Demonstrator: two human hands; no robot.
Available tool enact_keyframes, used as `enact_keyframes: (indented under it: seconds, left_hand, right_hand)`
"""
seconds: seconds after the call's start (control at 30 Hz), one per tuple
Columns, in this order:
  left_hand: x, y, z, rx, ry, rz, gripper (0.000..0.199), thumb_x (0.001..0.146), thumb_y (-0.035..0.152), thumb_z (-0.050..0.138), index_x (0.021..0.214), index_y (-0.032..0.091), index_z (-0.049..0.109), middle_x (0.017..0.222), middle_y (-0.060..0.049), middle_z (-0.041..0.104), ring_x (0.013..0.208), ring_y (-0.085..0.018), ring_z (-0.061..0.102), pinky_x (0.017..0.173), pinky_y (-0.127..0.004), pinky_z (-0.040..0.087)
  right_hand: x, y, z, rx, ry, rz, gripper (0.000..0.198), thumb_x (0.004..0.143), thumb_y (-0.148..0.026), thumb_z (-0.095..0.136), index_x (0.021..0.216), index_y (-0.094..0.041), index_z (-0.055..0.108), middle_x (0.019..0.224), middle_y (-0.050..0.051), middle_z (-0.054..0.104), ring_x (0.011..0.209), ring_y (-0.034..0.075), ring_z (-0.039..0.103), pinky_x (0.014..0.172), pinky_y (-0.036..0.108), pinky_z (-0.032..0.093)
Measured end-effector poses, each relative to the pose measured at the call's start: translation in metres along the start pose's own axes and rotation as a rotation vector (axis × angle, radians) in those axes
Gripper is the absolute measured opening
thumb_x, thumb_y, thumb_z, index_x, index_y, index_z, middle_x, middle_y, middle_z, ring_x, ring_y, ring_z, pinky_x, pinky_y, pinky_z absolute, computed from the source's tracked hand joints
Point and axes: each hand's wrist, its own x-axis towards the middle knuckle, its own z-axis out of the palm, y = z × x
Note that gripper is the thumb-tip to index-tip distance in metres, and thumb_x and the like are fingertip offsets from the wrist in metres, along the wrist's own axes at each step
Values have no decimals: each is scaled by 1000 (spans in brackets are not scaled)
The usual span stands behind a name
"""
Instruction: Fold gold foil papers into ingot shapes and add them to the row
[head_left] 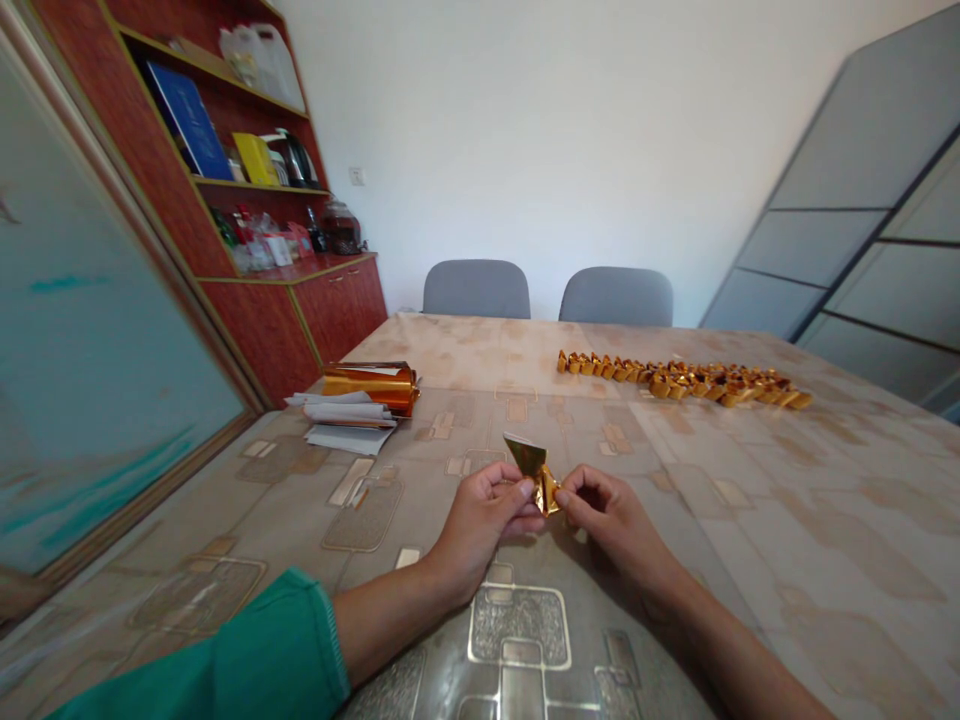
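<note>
A small piece of folded gold foil paper [550,492] is held between my two hands above the table, its pointed dark-gold flap [525,455] sticking up to the left. My left hand [491,507] pinches it from the left, thumb on top and fingers beneath. From the right, my right hand [606,505] grips the edge of the same piece between thumb and index finger. Parts of the paper are hidden behind the fingertips.
Left on the patterned tablecloth [442,560] lies a stack of gold foil sheets [367,382] with white-backed papers [349,420]. Rows of folded gold pieces [690,382] stand at the far right. Two grey chairs [476,288] line the far edge; a red cabinet [341,300] stands left.
</note>
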Motion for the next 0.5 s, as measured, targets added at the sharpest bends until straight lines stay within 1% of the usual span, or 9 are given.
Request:
enact_keyframes:
  seconds: [0.17, 0.37, 0.5]
  left_hand:
    - [1, -1, 1, 26, -24, 17, 51, 61, 48, 90, 85, 13, 61, 76, -5, 72, 63, -12, 68, 62, -23, 56]
    - [1, 0, 1, 49, -27, -16, 52, 60, 48, 90, 84, 13, 60, 76, -5, 72, 63, -12, 68, 62, -23, 56]
    - [0, -1, -1, 64, -45, -41, 50, 61, 47, 90, 83, 14, 60, 77, -5, 72, 64, -13, 68, 63, -24, 56]
  right_hand:
    - [1, 1, 1, -27, 23, -19, 34, 77, -49, 69, 65, -22, 51, 58, -3, 48, 54, 14, 42, 52, 27, 31]
    - [-2, -5, 1, -221, 38, -167, 21, 82, -35, 63, 68, -22, 56, 63, 0, 55, 59, 16, 47, 54, 28, 33]
    - [-2, -5, 0, -308, 30, -232, 19, 83, -30, 63, 66, -21, 56, 64, 0, 56, 60, 16, 48, 55, 27, 33]
